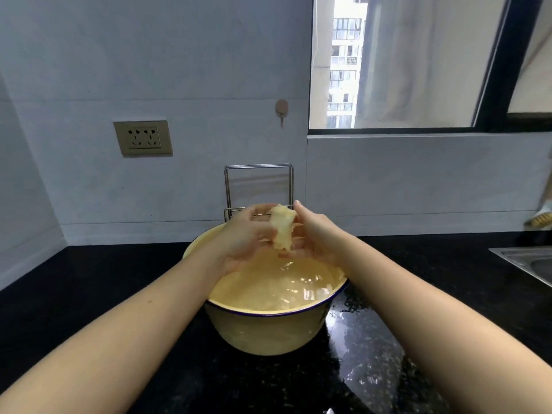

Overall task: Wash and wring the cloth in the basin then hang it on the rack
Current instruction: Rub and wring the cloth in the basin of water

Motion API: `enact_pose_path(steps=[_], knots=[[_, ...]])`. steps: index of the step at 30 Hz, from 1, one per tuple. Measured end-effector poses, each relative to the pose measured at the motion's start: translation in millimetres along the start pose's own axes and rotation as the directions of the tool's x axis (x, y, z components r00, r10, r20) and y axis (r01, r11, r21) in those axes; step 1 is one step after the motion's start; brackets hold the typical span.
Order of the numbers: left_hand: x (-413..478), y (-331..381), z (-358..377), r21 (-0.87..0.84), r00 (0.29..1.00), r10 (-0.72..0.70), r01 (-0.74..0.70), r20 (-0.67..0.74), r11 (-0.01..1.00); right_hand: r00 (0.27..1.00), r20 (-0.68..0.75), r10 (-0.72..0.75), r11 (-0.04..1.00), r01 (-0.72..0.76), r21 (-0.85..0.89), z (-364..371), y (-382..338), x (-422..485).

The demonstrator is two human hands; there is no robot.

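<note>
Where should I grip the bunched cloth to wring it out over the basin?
Grip the cloth at its two ends, left hand near the top, right hand near the bottom, coming in from either side. It hangs as a roughly upright wad above the water in the basin, so opposite twists should drain into it.

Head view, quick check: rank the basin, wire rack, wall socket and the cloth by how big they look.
1. Yellow basin, clearly largest, though also nearest the camera.
2. Wire rack.
3. Wall socket, fairly close to the rack in apparent size; the rack's base is hidden behind the hands, so that order is unsure.
4. Bunched cloth, smallest.
</note>
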State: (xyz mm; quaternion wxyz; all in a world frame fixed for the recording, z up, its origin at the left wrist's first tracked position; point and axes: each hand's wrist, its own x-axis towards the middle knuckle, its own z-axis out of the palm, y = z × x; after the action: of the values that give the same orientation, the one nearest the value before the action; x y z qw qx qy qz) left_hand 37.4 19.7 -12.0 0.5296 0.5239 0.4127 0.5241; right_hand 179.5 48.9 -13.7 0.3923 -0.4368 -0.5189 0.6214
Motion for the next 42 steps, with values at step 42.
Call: enact_pose_path(steps=[42], knots=[[0.9, -0.6, -11.6, 0.261, 0.831, 0.401, -0.318, -0.386, 0.911, 0.963, 0.071, -0.259, 0.930, 0.269, -0.251, 41.0, -61.8, -11.8]])
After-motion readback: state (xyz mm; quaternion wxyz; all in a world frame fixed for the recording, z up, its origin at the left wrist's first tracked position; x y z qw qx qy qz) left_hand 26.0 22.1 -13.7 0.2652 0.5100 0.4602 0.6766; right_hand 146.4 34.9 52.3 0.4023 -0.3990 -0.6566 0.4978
